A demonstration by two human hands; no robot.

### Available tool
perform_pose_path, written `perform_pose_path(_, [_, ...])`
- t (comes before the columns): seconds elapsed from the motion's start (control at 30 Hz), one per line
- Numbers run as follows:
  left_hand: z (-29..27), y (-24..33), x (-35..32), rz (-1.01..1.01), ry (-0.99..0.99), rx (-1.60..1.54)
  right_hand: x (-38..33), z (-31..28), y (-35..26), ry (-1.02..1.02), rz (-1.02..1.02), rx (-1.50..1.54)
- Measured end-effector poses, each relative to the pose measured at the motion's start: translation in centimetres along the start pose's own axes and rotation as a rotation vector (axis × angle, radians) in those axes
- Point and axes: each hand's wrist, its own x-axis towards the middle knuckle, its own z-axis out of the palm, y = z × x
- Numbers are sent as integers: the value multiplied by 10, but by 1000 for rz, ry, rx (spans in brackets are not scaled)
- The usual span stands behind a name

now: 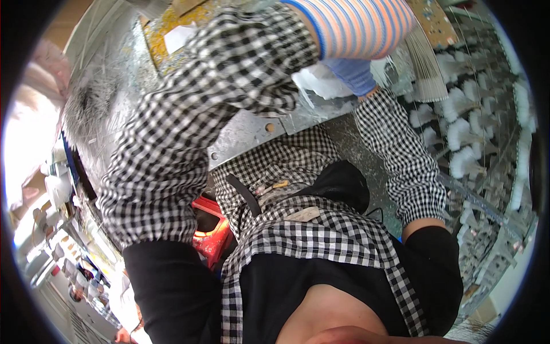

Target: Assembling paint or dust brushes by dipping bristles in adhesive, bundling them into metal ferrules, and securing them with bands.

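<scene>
My left hand [361, 26], in a glove striped orange, white and blue, reaches across the bench at the top of the view. Its fingers are turned away and run out of sight. Just beneath it is my right hand [354, 75] in a plain blue glove, its fingers hidden behind the striped glove. A crumpled white, translucent sheet or lump [323, 81] lies beside the blue glove on the metal bench [252, 136]. Close to the striped glove, a fan of thin pale bristles or strands [425, 66] hangs at the right. Whether either hand holds something cannot be seen.
A rack with several white tufted pieces [461, 126] stands along the right side. White scrap [179, 38] lies on a yellow-speckled board [154, 43]. Grey fuzzy strands [91, 112] spread at the left. A red plastic object [213, 238] sits below the bench, beside my checked apron [315, 238].
</scene>
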Motion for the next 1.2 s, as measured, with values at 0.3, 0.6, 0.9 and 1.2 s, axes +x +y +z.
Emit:
perform_pose_path(0.3, [-9,21,16,-46,88,-42,-124,55,77,-61,74,-392])
perform_pose_path(0.6, [59,31,-92,-372,921,-634,51,81,-33,-164,99,580])
perform_pose_path(0.9, [-1,16,-225,-589,-253,98,134,-17,-117,-536,279,1174])
perform_pose_path(1.2, [37,-4,-357,-824,-770,352,205,87,-194,-689,-296,410])
